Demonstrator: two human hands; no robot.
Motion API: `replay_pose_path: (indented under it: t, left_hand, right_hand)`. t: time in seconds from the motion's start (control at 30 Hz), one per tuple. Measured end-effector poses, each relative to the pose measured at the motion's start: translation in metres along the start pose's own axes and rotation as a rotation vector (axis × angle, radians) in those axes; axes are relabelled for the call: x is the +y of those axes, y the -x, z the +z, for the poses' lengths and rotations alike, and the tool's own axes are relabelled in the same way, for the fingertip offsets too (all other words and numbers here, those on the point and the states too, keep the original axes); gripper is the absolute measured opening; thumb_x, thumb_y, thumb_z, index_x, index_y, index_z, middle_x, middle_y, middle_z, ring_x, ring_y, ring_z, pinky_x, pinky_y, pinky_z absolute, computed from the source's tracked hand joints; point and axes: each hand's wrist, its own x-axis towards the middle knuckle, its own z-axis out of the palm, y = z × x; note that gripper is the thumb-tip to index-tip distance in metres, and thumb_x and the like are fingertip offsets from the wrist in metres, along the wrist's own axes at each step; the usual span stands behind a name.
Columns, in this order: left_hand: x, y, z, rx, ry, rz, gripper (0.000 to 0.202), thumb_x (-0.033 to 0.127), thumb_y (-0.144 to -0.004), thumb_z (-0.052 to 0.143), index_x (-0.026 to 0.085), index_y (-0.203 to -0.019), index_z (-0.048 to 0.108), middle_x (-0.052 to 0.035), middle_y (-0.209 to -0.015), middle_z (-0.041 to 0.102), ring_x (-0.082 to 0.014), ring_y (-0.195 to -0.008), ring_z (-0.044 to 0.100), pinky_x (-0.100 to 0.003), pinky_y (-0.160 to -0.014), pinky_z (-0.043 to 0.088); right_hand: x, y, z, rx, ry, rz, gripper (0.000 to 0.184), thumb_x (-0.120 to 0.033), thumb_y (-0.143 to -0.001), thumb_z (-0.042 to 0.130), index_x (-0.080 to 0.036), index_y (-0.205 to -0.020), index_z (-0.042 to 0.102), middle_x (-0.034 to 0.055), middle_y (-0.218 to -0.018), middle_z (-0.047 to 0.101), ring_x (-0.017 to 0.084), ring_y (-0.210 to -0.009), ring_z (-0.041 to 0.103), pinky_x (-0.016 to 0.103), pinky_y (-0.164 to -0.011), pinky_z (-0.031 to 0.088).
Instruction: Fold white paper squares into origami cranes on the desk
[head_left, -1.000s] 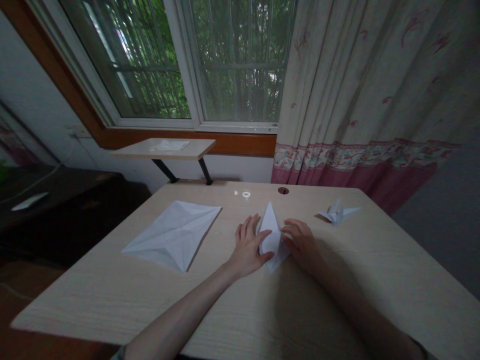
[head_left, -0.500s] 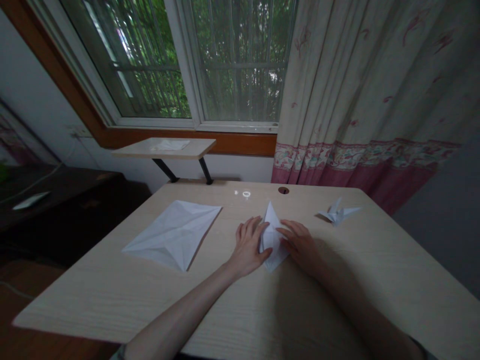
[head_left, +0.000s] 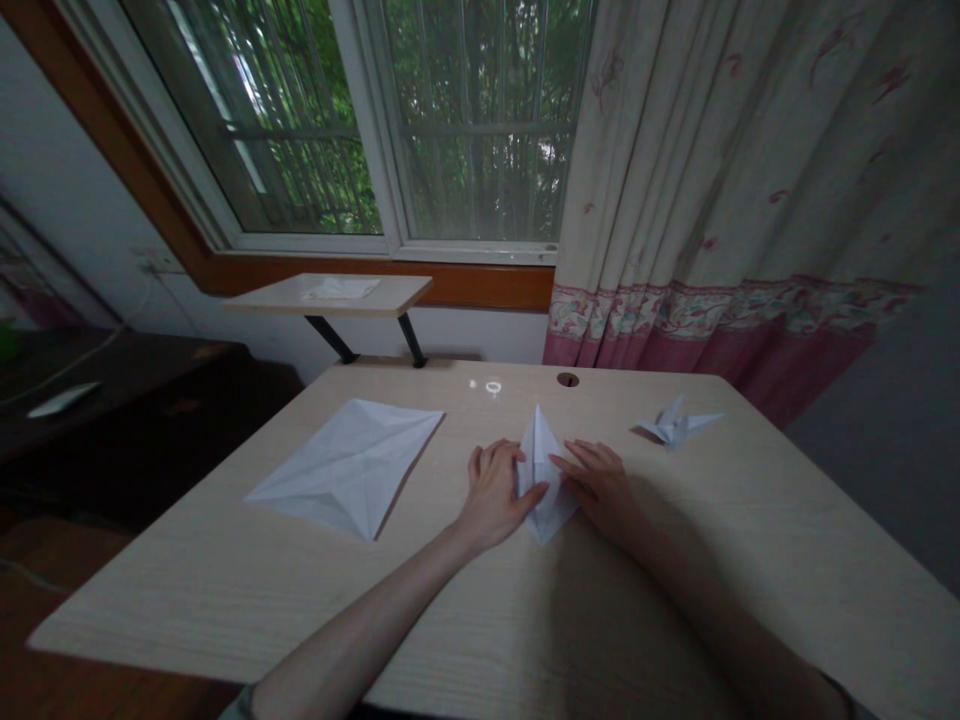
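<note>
A white sheet of origami paper (head_left: 540, 440), folded into a narrow diamond with a pointed top, lies on the table between my hands. Along its left edge, my left hand (head_left: 495, 495) holds it with bent fingers, the thumb lying across its lower half. My right hand (head_left: 600, 485) grips the right side, its index fingertip pressing near the centre crease. Parts of both paper edges are hidden under my fingers. Off to the right sits a finished paper crane (head_left: 675, 428). Left of my hands, a creased, unfolded paper sheet (head_left: 352, 460) lies flat.
The pale wooden table (head_left: 225, 600) has a round cable hole (head_left: 568, 380) near its back edge. A small raised shelf (head_left: 262, 298) at the back left carries white paper (head_left: 341, 289). Behind are a window and a long curtain (head_left: 675, 200).
My left fingers have drawn back slightly to the left from the paper's upper part, showing more of the centre crease. My right hand has barely shifted.
</note>
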Motion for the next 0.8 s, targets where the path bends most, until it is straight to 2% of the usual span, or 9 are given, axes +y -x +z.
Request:
replay_pose_path:
  t: [0.2,0.4,0.6,0.8]
  left_hand:
    - [0.0002,0.0001,-0.0016,-0.026,-0.028,0.026,0.027,0.046,-0.095,0.057,0.023,-0.108,0.054,-0.0082,-0.128,0.060,-0.0280,-0.134,0.041,-0.057,-0.115,0.016]
    - [0.0017,0.0000,-0.0033,-0.032,-0.056,0.009,0.024,0.042,-0.095,0.059,0.023,-0.111,0.060,-0.0078,-0.132,0.057,-0.0271,-0.133,0.043,-0.057,-0.115,0.017]
    - [-0.0027,-0.0001,-0.0015,0.022,-0.047,0.038,0.022,0.034,-0.094,0.062,0.025,-0.114,0.062,-0.0071,-0.129,0.057,-0.0252,-0.127,0.047,-0.053,-0.114,0.021]
    - [-0.0054,-0.0008,-0.0033,0.047,0.006,0.052,0.027,0.020,-0.088,0.063,0.027,-0.114,0.061,-0.0039,-0.125,0.060,-0.0249,-0.124,0.049,-0.049,-0.110,0.027]
  right_hand:
    - [-0.0016,0.0009,-0.0016,-0.019,-0.022,-0.013,0.037,-0.020,-0.096,0.051,-0.038,-0.125,0.066,0.0047,-0.122,0.071,0.028,-0.119,0.060,0.060,-0.107,0.038]
    - [-0.0038,-0.0001,-0.0036,-0.017,-0.025,-0.019,0.033,-0.021,-0.095,0.053,-0.036,-0.119,0.070,0.0069,-0.126,0.068,0.028,-0.121,0.058,0.059,-0.107,0.036]
    - [-0.0040,-0.0012,-0.0048,0.001,-0.052,-0.035,0.031,-0.020,-0.094,0.054,-0.033,-0.117,0.071,0.0085,-0.127,0.067,0.028,-0.121,0.058,0.059,-0.106,0.037]
    - [-0.0012,-0.0022,-0.0039,0.047,-0.096,-0.074,0.027,-0.022,-0.093,0.055,-0.030,-0.114,0.071,0.0090,-0.128,0.065,0.027,-0.118,0.059,0.051,-0.100,0.047]
